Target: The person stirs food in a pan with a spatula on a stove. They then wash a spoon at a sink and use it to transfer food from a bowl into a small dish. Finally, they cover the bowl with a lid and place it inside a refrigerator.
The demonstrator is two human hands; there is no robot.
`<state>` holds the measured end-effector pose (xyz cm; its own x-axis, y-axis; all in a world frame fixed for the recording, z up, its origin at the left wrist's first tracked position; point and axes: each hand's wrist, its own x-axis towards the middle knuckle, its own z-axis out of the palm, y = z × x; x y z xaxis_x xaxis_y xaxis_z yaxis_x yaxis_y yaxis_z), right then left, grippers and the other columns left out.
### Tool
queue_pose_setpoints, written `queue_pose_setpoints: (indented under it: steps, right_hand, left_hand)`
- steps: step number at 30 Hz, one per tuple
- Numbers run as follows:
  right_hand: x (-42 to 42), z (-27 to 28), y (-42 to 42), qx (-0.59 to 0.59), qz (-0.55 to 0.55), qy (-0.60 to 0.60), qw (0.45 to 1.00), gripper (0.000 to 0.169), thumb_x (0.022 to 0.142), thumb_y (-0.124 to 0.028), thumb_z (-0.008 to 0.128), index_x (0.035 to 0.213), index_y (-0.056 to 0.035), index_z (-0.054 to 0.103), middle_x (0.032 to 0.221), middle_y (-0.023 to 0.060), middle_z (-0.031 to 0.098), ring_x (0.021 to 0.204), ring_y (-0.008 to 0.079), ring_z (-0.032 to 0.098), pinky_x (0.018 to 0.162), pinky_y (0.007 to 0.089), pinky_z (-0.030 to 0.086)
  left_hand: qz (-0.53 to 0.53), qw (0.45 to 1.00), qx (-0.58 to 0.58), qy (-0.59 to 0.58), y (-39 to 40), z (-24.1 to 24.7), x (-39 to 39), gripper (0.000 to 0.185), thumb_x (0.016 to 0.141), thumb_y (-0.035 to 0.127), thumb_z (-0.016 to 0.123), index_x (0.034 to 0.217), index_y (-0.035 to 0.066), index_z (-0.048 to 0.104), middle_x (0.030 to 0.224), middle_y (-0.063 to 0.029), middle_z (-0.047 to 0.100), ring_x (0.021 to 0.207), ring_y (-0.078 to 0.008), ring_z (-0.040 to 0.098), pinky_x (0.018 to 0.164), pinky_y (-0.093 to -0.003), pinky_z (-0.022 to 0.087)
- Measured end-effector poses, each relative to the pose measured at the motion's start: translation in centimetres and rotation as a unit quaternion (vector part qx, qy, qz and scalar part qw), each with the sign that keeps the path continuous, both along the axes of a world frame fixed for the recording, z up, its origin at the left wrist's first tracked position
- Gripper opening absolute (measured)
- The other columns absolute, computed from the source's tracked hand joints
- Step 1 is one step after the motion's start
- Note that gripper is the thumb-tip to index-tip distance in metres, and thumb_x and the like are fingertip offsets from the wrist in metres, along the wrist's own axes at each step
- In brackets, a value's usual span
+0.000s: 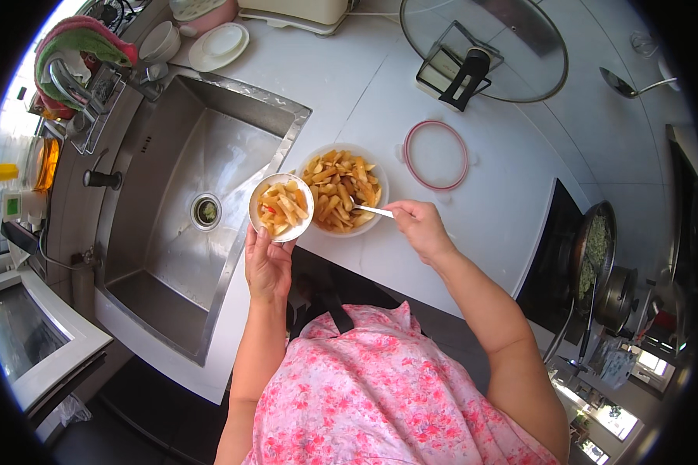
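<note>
My left hand (269, 264) holds a small white dish (253, 220) up by its near rim, between the sink and a larger container. Pale yellow-brown strips of food (286, 203), with a bit of red among them, lie in the dish. Beside it on the counter stands a round translucent container (384, 180) full of similar cut strips (338, 183). In my right hand (421, 228) is the handle of a metal spoon (373, 210). The spoon's bowl end sits among the strips in the container, partly hidden by them. The dish overlaps the container's left edge in this view.
A clear lid with a pink ring (407, 152) lies right of the container. Behind it, a large glass lid (523, 70) rests in a stand. At left is a steel sink (168, 256); at right, a pan of chopped green food (596, 250) sits on a black cooktop (544, 261).
</note>
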<state>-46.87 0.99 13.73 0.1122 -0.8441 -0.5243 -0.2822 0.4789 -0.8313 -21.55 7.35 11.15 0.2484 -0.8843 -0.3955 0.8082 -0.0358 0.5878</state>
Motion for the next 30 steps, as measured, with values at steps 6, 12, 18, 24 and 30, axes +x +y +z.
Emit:
queue_pose_setpoints:
  steps: [6,12,18,24,30]
  right_hand:
    - [-1.0,2.2,0.1,0.045,-0.033,-0.036,0.998,0.022,0.091,-0.009,0.051,0.101,0.0011,0.066,0.061,-0.0072,0.044,0.052,0.0028,0.033,0.046,0.0213,0.028]
    - [-1.5,5.4,-0.5,0.012,-0.016,-0.040,0.999,0.022,0.091,-0.010,0.052,0.104,0.0009,0.066,0.063,-0.0072,0.044,0.055,0.0028,0.034,0.049,0.0204,0.028]
    - [0.4,9.0,-0.3,-0.146,0.072,0.026,0.986,0.018,0.090,-0.009,0.054,0.101,0.0002,0.066,0.064,-0.0034,0.049,0.055,0.0052,0.041,0.049,0.0234,0.034]
    - [3.5,8.4,1.2,-0.521,0.183,0.182,0.814,0.027,0.076,0.000,0.059,0.102,-0.0036,0.063,0.068,0.0097,0.059,0.058,0.0278,0.058,0.050,0.0358,0.046]
    - [3.1,9.6,1.7,-0.595,0.235,0.279,0.716,0.035,0.069,0.001,0.060,0.104,-0.0020,0.063,0.062,0.0042,0.047,0.052,0.0215,0.051,0.048,0.0347,0.040]
  left_hand:
    - [0.006,1.000,0.004,-0.023,0.3,0.0,0.3,0.048,0.090,0.014,0.058,0.133,0.004,0.037,0.130,-0.0134,0.050,0.120,-0.0277,0.051,0.098,-0.0455,0.047]
    - [0.000,0.998,0.031,-0.057,0.4,0.5,-0.2,0.045,0.089,0.012,0.060,0.130,0.004,0.043,0.123,-0.0115,0.055,0.112,-0.0241,0.056,0.089,-0.0408,0.052]
    - [-0.022,0.998,0.026,-0.051,0.0,1.4,-1.3,0.051,0.088,0.013,0.062,0.133,0.003,0.041,0.122,-0.0106,0.054,0.109,-0.0220,0.058,0.086,-0.0380,0.054]
    - [-0.042,0.998,0.023,-0.035,0.1,1.4,-2.5,0.053,0.088,0.012,0.062,0.134,0.001,0.038,0.125,-0.0105,0.051,0.110,-0.0220,0.058,0.085,-0.0369,0.054]
    - [-0.039,0.998,0.021,-0.039,0.5,1.2,-2.6,0.051,0.089,0.013,0.060,0.135,0.002,0.038,0.125,-0.0110,0.052,0.110,-0.0225,0.057,0.087,-0.0372,0.054]
